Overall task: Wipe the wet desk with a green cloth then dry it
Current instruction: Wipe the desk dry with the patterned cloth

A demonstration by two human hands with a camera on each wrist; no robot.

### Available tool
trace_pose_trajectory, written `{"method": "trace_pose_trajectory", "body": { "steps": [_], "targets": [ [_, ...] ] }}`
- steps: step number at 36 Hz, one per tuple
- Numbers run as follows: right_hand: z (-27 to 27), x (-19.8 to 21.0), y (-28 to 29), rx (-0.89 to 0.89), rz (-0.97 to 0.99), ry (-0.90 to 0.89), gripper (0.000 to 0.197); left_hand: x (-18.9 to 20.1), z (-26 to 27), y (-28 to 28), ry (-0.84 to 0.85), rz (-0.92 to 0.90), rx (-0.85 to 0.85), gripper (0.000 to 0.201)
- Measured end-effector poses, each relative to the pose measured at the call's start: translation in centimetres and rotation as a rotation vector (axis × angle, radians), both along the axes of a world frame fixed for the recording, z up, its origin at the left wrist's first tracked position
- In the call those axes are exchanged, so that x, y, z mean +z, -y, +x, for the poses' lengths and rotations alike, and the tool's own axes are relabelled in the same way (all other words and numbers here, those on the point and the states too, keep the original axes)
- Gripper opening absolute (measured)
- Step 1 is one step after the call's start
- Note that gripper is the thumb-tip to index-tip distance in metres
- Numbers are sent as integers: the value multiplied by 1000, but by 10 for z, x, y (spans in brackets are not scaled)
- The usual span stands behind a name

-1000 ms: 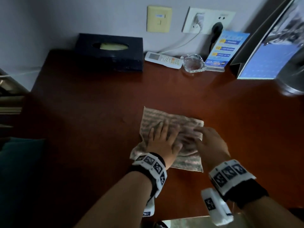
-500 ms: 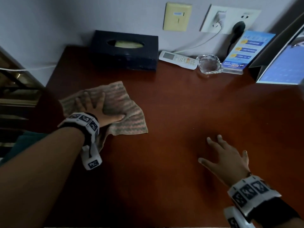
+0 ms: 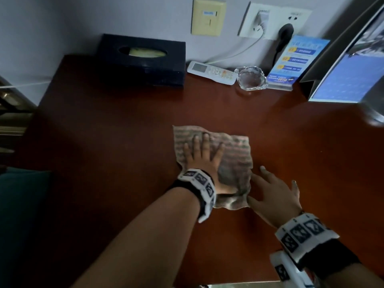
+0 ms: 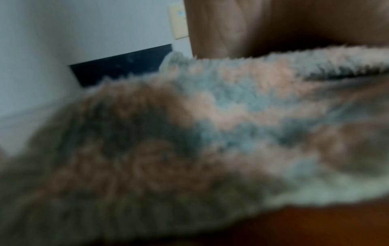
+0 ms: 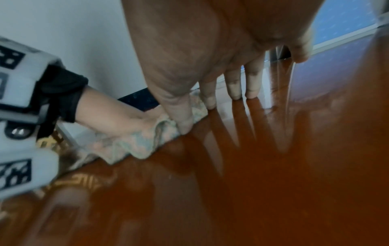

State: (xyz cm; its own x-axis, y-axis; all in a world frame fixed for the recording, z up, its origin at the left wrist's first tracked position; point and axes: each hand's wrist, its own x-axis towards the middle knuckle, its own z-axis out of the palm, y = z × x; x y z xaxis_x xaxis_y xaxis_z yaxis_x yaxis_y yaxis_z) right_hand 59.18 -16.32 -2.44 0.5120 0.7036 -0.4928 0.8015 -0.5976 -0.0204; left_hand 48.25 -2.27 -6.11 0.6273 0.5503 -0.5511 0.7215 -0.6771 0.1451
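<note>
A striped green-and-pink cloth (image 3: 234, 154) lies spread near the middle of the glossy red-brown desk (image 3: 124, 142). My left hand (image 3: 202, 156) presses flat on it with fingers straight and spread. My right hand (image 3: 272, 192) rests flat on the desk just right of the cloth, its thumb touching the cloth's edge. The left wrist view is filled by the blurred cloth (image 4: 210, 133). In the right wrist view my right hand's fingers (image 5: 233, 88) touch the desk (image 5: 273, 166) and the thumb meets the bunched cloth (image 5: 139, 143).
Along the back wall stand a dark tissue box (image 3: 143, 59), a white remote (image 3: 212, 72), a glass ashtray (image 3: 251, 77), a blue card stand (image 3: 295, 63) and a tilted display (image 3: 349, 75). A metal object (image 3: 374, 115) sits at far right. The desk's front edge is below my wrists.
My left hand has slid the cloth from the desk's left side back to the middle. My right hand has moved left until it meets the cloth's edge.
</note>
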Motion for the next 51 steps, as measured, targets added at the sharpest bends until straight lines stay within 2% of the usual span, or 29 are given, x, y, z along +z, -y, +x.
{"method": "trace_pose_trajectory", "body": {
  "steps": [3, 6, 8, 10, 15, 18, 21, 24, 27, 30, 34, 38, 43, 48, 51],
  "targets": [
    [8, 6, 1, -55, 82, -63, 54, 2, 16, 23, -9, -3, -57, 120],
    [12, 10, 2, -124, 286, -49, 46, 0, 23, 42, 23, -31, -81, 104],
    [9, 14, 2, -113, 448, -57, 45, -1, 23, 52, 42, -46, -95, 91],
    [1, 17, 0, -46, 507, -99, 45, 0, 19, 58, 62, -71, -123, 79],
    [-19, 10, -15, 40, 523, -254, 46, 12, -14, 60, 161, -167, -220, 62],
    [-34, -9, -25, 6, 360, -350, 54, 21, -45, 53, 104, -187, -271, 59],
    [-48, -26, -33, 32, 150, -284, 63, 26, -76, 39, 11, -144, -290, 56],
    [-45, -38, -45, 34, 46, -206, 76, 30, -99, 14, -50, -72, -233, 50],
    [-29, -43, -61, 55, 37, -120, 87, 32, -107, -13, -34, 48, -83, 51],
    [-11, -43, -81, 31, 81, -99, 89, 34, -101, -29, -7, 91, 62, 54],
    [-12, -47, -92, 4, 90, -74, 88, 39, -89, -37, 24, 93, 164, 56],
    [-50, -50, -67, 91, 126, -65, 90, 43, -76, -35, 60, 102, 202, 55],
    [-109, -50, -10, 233, 134, -49, 94, 40, -64, -25, 30, -1, 237, 56],
    [-153, -52, 34, 302, 243, -157, 90, 26, -50, -18, -15, -107, 274, 59],
    [-159, -53, 50, 302, 262, -181, 85, 20, -43, -13, -46, -147, 325, 65]
  ]
}}
